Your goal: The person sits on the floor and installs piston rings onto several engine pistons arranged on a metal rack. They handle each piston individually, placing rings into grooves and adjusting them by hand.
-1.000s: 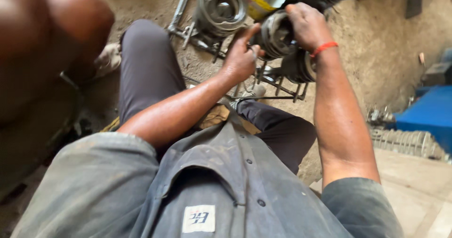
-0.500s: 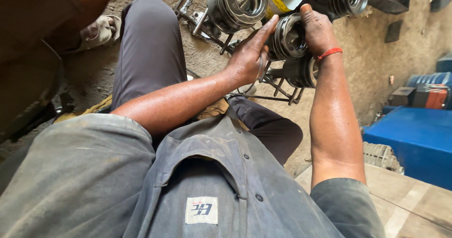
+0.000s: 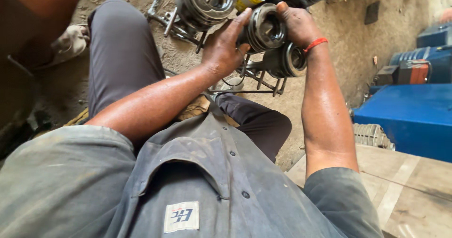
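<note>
Piston [image 3: 266,28], grooved grey metal, clamped between left hand [image 3: 226,47] and right hand [image 3: 296,24], upper centre of frame. Raised nearer the camera than a second ago, grip unchanged. More pistons [image 3: 205,2] on metal rack [image 3: 263,75] behind.

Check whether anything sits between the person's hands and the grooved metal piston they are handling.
Nothing visible does. The left hand and right hand both grip the piston directly, one on each side; other pistons lie beyond it, not between.

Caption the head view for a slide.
Both hands, left hand and right hand, grip a metal piston above more pistons on a dirt floor.
</note>
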A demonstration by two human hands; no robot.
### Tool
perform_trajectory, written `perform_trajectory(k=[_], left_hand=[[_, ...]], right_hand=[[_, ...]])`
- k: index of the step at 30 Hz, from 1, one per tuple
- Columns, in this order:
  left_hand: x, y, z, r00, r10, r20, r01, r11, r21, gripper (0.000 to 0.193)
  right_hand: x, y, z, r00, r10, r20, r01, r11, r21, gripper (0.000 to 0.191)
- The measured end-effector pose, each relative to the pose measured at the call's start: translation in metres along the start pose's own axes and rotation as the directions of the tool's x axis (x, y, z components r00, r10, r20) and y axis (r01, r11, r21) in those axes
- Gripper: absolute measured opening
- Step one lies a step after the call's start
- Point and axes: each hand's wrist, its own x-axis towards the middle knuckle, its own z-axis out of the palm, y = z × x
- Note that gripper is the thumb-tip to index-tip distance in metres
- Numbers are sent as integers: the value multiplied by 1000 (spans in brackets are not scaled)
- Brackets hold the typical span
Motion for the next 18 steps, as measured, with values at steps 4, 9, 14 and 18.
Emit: perform_trajectory(k=[4,9,14,18], left_hand=[[0,-2,1,1000,-11,-15,12,1000,12,88],[-2,-4,0,997,29,-75,-23,996,81,90],[-1,-8,-2,996,47,-70,-40,995,92,93],[-3,-12,0,996,68,-50,-65,996,52,94]], right_hand=[[-9,-10,1,996,67,-52,-66,998,22,71],[-34,-21,1,992,71,-106,-92,973,-212,60],[-71,-31,1,968,-251,-19,241,945,-221,81],[-91,-35,12,985,-166,-56,131,909,-396,110]])
